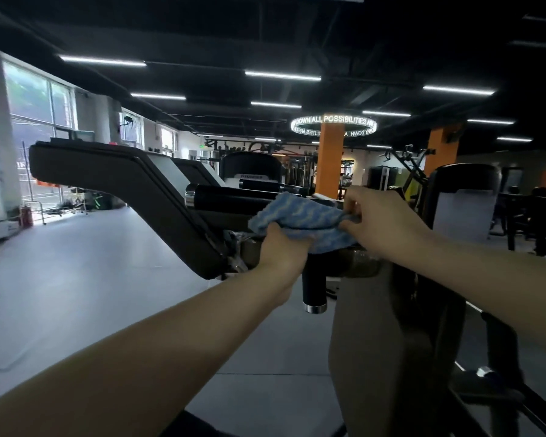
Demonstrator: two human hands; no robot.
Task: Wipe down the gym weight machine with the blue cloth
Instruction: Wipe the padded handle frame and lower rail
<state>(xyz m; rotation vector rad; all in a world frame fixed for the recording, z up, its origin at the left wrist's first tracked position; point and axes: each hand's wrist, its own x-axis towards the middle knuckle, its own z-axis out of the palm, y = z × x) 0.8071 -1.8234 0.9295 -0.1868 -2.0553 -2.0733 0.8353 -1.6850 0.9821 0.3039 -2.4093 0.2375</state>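
Note:
The blue cloth [300,216] is stretched between my two hands just above the weight machine's arm [158,200], a dark angled beam that rises to the left. My left hand [281,250] grips the cloth's lower left edge from below. My right hand [375,216] pinches the cloth's right end. Behind the cloth runs a black horizontal handle [230,195] with a chrome end cap. A second black handle [314,290] hangs down below my left hand.
The machine's brown upright column [375,342] fills the lower right. A padded seat back [464,209] stands at the right. Grey floor [76,294] spreads to the left. Orange pillars [330,159] and more gym machines stand further back.

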